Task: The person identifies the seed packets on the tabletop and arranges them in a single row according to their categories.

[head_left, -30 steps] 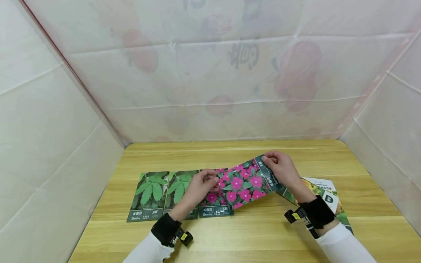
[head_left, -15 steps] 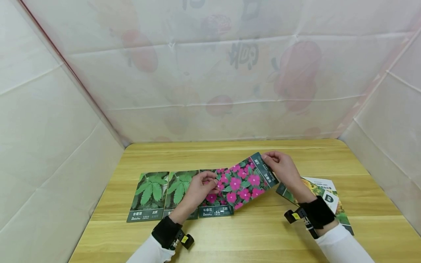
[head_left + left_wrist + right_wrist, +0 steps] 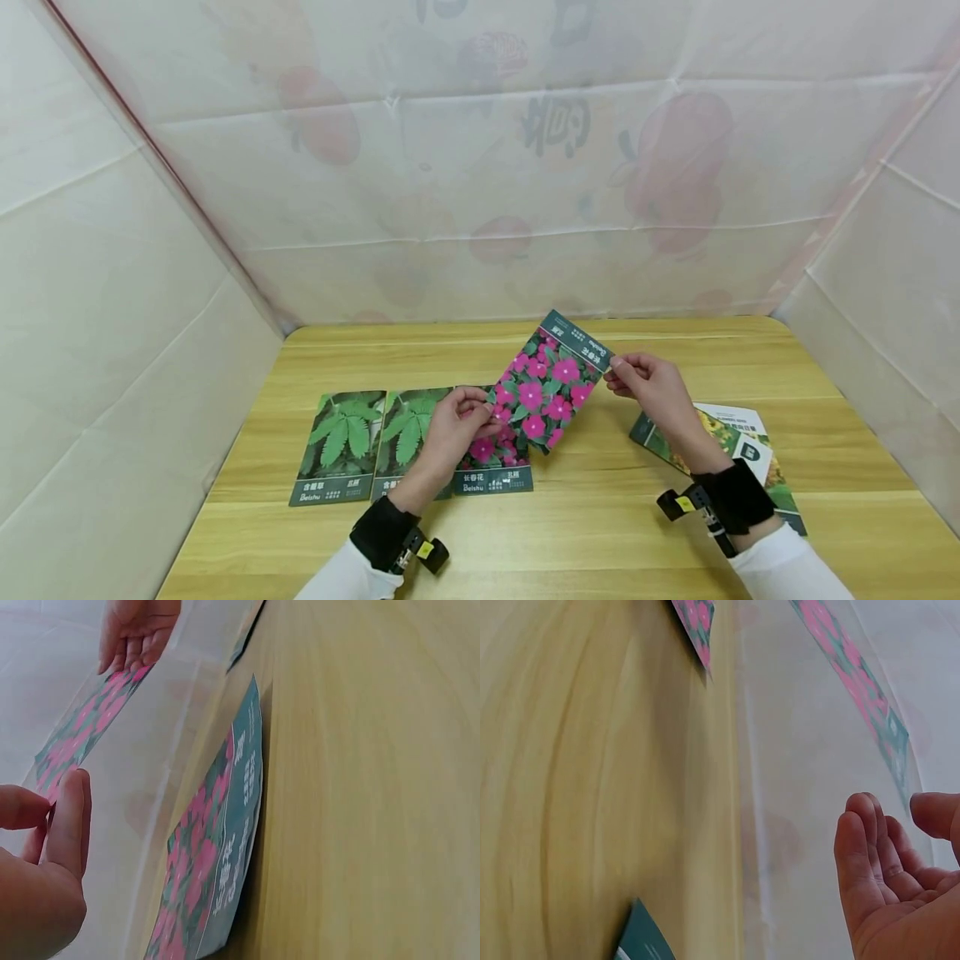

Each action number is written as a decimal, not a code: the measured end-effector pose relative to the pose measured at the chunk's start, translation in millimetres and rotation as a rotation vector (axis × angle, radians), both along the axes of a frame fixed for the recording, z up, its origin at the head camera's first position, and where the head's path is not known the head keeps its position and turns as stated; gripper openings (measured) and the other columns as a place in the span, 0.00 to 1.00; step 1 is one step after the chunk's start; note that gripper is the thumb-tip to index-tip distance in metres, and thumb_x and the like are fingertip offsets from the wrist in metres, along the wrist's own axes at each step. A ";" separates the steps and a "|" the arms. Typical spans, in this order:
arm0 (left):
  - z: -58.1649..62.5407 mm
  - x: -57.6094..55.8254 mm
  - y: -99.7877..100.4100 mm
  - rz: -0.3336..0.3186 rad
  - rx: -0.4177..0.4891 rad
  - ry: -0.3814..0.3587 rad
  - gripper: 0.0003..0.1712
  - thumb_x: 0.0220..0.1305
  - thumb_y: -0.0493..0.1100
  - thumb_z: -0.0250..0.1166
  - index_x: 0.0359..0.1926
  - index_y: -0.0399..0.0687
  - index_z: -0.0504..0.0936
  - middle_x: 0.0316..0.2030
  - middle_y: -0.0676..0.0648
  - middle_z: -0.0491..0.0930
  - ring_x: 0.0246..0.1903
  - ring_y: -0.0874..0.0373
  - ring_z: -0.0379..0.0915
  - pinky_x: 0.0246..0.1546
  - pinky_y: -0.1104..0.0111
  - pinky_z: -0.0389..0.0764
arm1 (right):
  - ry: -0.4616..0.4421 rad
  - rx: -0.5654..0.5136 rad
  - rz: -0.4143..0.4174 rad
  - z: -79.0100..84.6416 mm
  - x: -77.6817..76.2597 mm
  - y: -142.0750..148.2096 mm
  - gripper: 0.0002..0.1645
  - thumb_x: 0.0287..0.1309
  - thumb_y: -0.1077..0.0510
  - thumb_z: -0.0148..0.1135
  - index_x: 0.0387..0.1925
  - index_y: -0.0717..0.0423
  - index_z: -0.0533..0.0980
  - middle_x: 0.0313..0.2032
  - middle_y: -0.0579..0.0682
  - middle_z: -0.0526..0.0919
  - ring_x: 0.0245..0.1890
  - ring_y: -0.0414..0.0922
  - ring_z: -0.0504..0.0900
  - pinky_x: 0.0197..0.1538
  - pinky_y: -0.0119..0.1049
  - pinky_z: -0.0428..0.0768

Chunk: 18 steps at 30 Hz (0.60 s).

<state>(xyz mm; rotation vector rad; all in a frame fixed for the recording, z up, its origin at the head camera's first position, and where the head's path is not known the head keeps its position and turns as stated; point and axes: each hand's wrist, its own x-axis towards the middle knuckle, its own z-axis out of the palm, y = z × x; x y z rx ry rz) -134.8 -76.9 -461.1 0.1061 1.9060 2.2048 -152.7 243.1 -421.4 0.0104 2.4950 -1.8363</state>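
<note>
A seed packet with pink flowers point(image 3: 551, 387) is held up tilted between both hands, its dark printed band at the top. My left hand point(image 3: 450, 429) pinches its lower left edge between thumb and fingers. At the upper right corner, by the dark band, my right hand point(image 3: 660, 396) grips with thumb and fingertips; in the right wrist view that corner point(image 3: 901, 761) meets the thumb tip. Below the left hand a matching pink-flower packet point(image 3: 493, 482) lies on the table, partly covered by the hand and the raised packet.
Two green-leaf packets point(image 3: 345, 442) lie side by side left of the pink one, the second point(image 3: 405, 417) partly behind the left hand. Several overlapping packets, some with yellow flowers point(image 3: 780, 475), lie under the right forearm. Pale printed sheeting point(image 3: 480, 208) walls the wooden table point(image 3: 570, 533).
The held packet has swung counterclockwise, from lying slanted to standing more upright. My right hand has shifted from its band end to the corner; the left hand has barely moved.
</note>
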 end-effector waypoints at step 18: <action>29.9 -23.2 -11.5 0.078 -0.187 0.213 0.12 0.77 0.34 0.59 0.56 0.35 0.80 0.39 0.39 0.80 0.40 0.36 0.81 0.44 0.52 0.87 | 0.133 0.041 -0.044 -71.5 -35.0 29.7 0.36 0.73 0.34 0.56 0.65 0.57 0.74 0.50 0.53 0.84 0.49 0.46 0.84 0.53 0.34 0.85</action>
